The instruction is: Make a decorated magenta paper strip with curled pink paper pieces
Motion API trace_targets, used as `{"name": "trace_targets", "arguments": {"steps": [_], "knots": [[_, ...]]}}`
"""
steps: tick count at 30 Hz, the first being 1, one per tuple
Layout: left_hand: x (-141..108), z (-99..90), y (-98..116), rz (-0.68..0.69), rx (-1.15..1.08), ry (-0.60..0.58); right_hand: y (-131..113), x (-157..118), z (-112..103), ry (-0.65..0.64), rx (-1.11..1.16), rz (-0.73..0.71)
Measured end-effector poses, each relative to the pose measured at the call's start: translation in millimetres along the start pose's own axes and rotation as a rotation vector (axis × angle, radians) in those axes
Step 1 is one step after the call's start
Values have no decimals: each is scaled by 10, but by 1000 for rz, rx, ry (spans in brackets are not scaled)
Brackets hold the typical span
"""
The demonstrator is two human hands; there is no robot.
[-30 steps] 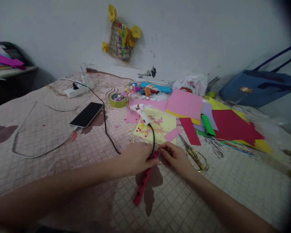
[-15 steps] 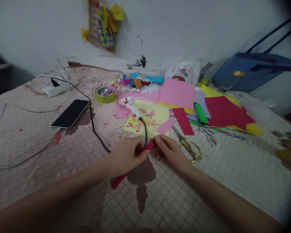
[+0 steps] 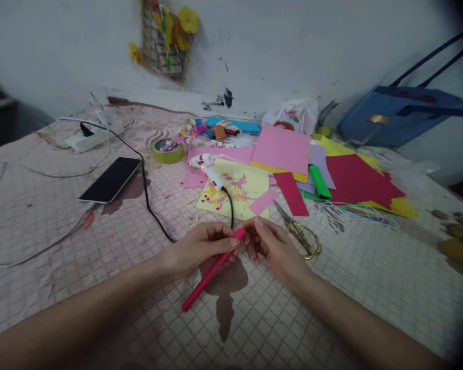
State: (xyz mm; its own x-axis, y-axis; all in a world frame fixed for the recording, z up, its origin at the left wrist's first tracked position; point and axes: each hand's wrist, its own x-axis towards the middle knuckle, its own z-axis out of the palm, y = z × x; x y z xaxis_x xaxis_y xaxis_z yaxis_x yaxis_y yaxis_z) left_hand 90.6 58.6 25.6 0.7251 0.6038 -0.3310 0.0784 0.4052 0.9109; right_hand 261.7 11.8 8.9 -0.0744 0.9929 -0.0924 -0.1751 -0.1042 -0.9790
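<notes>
Below the glue gun (image 3: 208, 168), the left hand (image 3: 210, 245) is grasping the red strip (image 3: 208, 277); the right hand (image 3: 260, 240) is pinching its upper end.

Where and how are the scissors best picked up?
Probably by the gold handle loops, from the near right side with the right hand: the scissors lie flat, loops toward the person, blades pointing away and left.

Bare left hand (image 3: 212, 246) and bare right hand (image 3: 272, 244): adjacent.
Forearms converge forward; fingers of both hands curled.
</notes>
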Motion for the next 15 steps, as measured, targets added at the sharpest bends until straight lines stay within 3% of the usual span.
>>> {"name": "trace_targets", "arguments": {"steps": [9,15], "knots": [[-23,43,9,122,280,84,-12,-42,28,-14,-76,-29],[-143,125,19,263,515,254,-15,-54,24,-2,27,-65]]}}
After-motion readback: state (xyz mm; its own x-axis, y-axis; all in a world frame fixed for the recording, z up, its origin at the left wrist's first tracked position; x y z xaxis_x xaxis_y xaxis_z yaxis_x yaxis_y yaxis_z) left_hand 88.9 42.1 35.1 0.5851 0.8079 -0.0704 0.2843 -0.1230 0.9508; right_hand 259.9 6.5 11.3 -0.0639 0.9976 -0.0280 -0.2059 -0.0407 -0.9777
